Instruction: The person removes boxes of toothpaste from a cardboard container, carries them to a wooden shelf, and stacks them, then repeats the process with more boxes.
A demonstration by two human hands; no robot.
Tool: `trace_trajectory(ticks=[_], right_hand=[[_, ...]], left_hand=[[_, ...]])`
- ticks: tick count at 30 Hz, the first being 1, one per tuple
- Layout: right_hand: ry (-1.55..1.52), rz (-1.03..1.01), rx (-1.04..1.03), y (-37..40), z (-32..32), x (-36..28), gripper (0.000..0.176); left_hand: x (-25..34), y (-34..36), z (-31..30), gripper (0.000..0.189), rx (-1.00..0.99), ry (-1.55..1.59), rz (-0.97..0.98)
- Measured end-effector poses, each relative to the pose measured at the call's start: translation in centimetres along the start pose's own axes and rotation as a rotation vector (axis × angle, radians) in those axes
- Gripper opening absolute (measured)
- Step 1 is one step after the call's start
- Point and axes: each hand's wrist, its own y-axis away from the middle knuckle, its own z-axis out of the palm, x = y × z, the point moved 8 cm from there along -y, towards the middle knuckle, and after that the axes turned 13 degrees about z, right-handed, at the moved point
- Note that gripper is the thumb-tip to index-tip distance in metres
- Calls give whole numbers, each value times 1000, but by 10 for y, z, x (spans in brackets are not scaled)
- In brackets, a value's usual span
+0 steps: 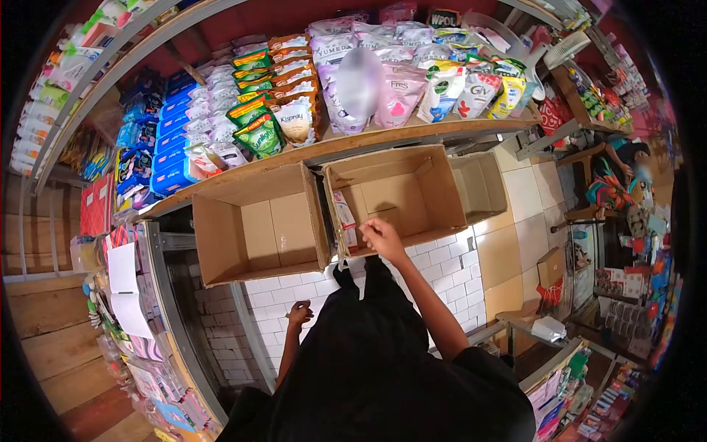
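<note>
Two open cardboard boxes stand side by side in front of me. The left box (283, 221) shows only its bare inside. In the middle box (390, 184), small red and white packs (345, 214) lie along the left wall. My right hand (382, 239) is over the front left part of this box, near the packs, with its fingers curled; whatever they hold, if anything, is too small to name. Lower and to the left, my left hand (300, 313) hangs over the white tiled floor, its fingers bent and dark, their grip unclear.
A wooden shelf (346, 147) with pouches and blue packs runs behind the boxes. A smaller box (477, 188) stands at the right. Metal-framed racks (151, 258) flank me. A person (615, 177) sits at the far right.
</note>
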Motion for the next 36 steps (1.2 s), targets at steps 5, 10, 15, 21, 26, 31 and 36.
trace_trajectory(ticks=[5,10,15,21,26,31,36], right_hand=[[173,308,-3,-92,-8,61,20],[451,563,-23,-145,-4,115,30],[821,543,60,-229,-9,243,42],[613,631,-42,-217,0,228,52],[66,896,-93,-198,1,223,19],[-100,942,-268,-201,-16,253,11],[-168,927,-376,-135,-30,156,11]], left_hand=[[-32,15,15,46,88,88,-98],[-11,55,47,43,211,247,-138],[43,77,76,29,342,425,-5],[100,87,95,34,283,288,-26],[137,85,95,38,207,245,49],[208,93,107,35,-45,258,132],[288,104,138,37,-335,391,327]])
